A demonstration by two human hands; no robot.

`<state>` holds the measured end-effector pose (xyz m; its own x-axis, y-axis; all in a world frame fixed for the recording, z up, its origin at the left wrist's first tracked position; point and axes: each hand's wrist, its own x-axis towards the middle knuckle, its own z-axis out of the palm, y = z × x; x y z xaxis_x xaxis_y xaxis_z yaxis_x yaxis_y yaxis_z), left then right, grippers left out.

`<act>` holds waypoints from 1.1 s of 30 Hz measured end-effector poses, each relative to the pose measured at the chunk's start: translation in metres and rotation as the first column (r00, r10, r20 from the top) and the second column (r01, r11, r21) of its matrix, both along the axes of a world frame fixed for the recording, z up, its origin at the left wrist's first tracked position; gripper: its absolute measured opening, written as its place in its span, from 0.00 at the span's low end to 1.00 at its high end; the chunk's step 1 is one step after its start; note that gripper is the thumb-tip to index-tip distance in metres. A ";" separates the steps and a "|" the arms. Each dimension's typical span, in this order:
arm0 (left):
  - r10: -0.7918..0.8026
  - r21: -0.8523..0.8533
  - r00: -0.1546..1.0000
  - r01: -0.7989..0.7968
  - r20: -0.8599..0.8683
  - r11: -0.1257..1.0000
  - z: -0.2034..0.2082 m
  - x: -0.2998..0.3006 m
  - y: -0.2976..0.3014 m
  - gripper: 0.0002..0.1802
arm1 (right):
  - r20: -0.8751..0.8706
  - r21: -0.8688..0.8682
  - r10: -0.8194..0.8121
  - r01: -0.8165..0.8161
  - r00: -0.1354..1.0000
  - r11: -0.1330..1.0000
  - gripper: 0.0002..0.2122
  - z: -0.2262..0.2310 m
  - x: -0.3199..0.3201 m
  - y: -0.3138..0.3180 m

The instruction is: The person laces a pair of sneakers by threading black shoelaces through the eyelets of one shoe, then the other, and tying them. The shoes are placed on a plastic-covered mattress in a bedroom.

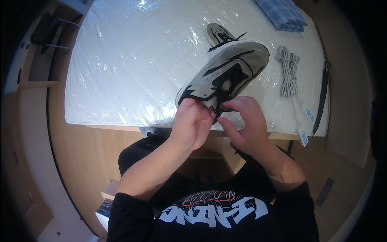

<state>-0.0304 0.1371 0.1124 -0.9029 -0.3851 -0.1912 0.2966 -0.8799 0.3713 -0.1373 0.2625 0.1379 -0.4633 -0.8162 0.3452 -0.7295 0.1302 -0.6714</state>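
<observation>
A grey shoe [203, 84] with black trim and a white sole lies tilted at the near edge of a mattress, toe pointing far right. My left hand [188, 126] grips it at the heel opening, with the fingertips partly hidden inside the collar. Black shoelace [219, 105] hangs loose around the tongue. Close beside it is my right hand [249, 126], its thumb and index finger apart and their tips at the lace. Behind the toe rests a second shoe [217, 33] of the same kind, with black laces.
Clear plastic covers the white mattress [121, 72]. A bundled grey cord [288, 74] runs to a white power strip [304, 135] at the right edge, near a long black strap [322, 97]. Blue checked cloth [282, 14] lies at the far right. A dark chair [44, 32] stands far left.
</observation>
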 end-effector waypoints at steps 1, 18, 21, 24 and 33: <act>0.010 0.057 0.999 -0.008 -0.033 0.998 -0.001 0.001 0.001 0.27 | -0.051 -0.002 0.000 0.000 0.999 1.000 0.11 0.002 0.000 0.000; -0.056 0.114 0.997 0.061 -0.050 0.992 -0.056 0.014 0.006 0.04 | 0.832 -0.507 0.374 0.291 0.410 0.811 0.04 0.078 -0.027 0.035; -0.085 0.202 0.991 0.062 0.107 0.977 -0.050 0.007 0.010 0.04 | 0.548 -0.806 0.394 0.339 0.738 0.486 0.06 0.122 -0.069 0.100; -0.089 0.199 0.972 0.045 0.218 0.979 -0.049 0.004 0.007 0.05 | 0.282 -0.944 0.220 0.228 0.934 0.239 0.05 0.132 -0.058 0.098; -0.147 0.170 0.978 0.121 0.145 0.978 -0.054 -0.004 0.009 0.15 | 0.049 0.178 0.008 -0.017 0.999 0.984 0.14 0.018 -0.050 0.038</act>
<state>-0.0344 0.1458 0.0583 -0.8981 -0.2158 -0.3831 0.1215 -0.9592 0.2554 -0.1868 0.3008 0.1558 -0.4650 -0.8686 0.1712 -0.6994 0.2418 -0.6726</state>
